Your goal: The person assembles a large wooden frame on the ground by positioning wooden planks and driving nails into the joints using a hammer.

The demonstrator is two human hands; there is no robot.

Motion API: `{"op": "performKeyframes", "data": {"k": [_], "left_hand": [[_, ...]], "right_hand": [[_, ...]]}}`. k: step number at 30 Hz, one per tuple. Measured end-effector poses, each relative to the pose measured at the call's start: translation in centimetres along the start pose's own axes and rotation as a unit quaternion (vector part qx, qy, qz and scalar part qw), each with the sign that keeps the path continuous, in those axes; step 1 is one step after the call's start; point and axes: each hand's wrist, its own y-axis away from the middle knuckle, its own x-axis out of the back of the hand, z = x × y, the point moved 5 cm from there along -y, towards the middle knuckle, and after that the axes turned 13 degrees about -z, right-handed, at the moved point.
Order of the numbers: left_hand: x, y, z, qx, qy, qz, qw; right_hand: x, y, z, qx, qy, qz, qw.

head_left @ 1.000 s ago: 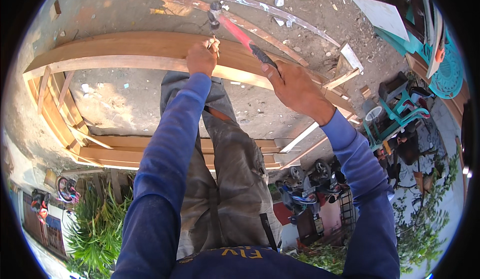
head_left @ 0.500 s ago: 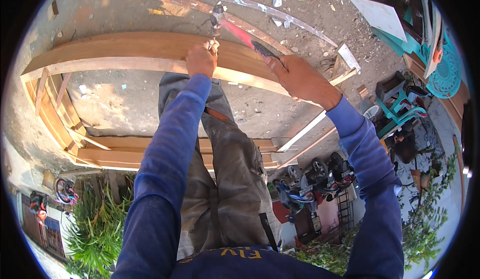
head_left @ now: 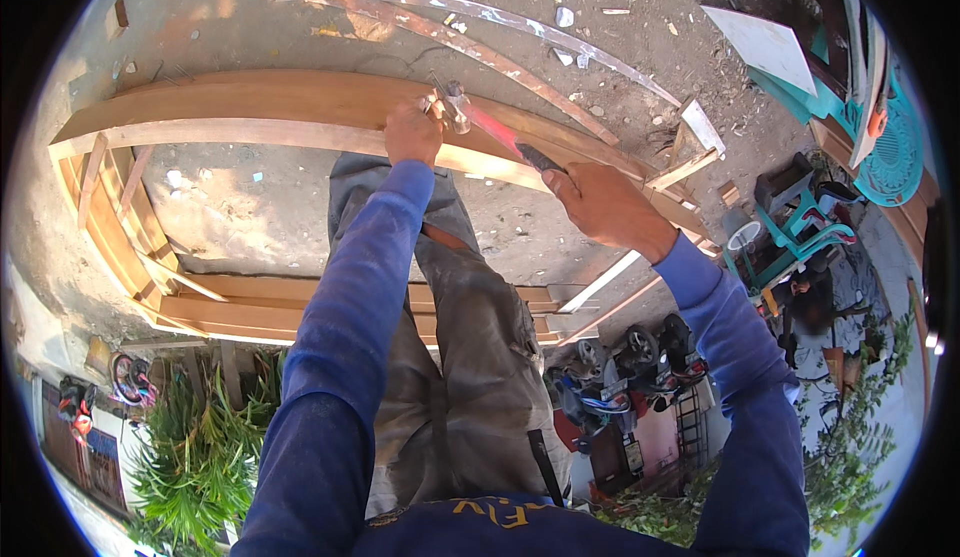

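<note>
A large wooden frame [head_left: 250,95] of light brown boards lies around my legs. My left hand [head_left: 413,135] is closed at its far board, with fingertips pinching what looks like a thin nail [head_left: 437,84]. My right hand [head_left: 615,207] grips the black handle end of a claw hammer [head_left: 492,127] with a red shaft. The hammer's metal head is low over the board, right beside my left fingertips. Whether it touches the nail cannot be made out.
Beyond the frame, two long curved wood strips [head_left: 480,55] lie on the dirt. A white panel [head_left: 760,45], a teal plastic chair [head_left: 800,222] and an upturned teal seat are at right. Motorcycles [head_left: 620,367] stand behind me; leafy plants [head_left: 205,457] are at lower left.
The hammer has come down from above my left fingers to beside them, and my right hand has lowered with it. My left hand stays pinched at the board. The view has shifted slightly.
</note>
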Motion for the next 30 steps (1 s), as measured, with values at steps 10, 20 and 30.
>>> {"op": "performKeyframes", "data": {"k": [10, 20, 30], "left_hand": [[1.5, 0.9, 2.5, -0.027, 0.079, -0.016, 0.996], [2.0, 1.4, 1.9, -0.028, 0.103, 0.009, 0.994], [0.8, 0.6, 1.6, -0.029, -0.022, 0.020, 0.999]], "right_hand": [[5.4, 2.4, -4.5, 0.077, -0.105, 0.229, 0.965], [8.4, 3.5, -8.8, 0.121, -0.100, 0.231, 0.960], [7.1, 2.0, -5.6, 0.043, -0.069, 0.105, 0.991]]}}
